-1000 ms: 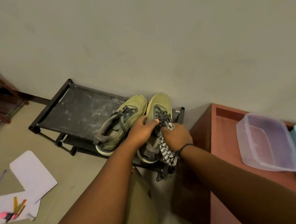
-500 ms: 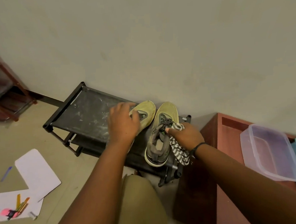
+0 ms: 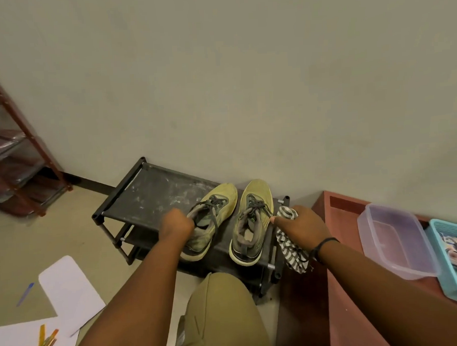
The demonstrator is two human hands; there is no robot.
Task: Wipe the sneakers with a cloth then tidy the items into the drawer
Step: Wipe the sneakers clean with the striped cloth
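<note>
Gripping left sneaker (image 3: 211,221) now, left hand (image 3: 176,224); apparently shifted leftward.

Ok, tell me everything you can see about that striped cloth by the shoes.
The striped cloth is soft fabric with dark grey and white stripes, bunched and crumpled. The right hand grips it: a rounded wad shows above the fingers, and a long tail hangs below the wrist, ending in a frayed-looking edge. It sits just right of the right sneaker, beside the end of the black shoe rack. Whether it touches the sneaker or rack cannot be told.
</note>
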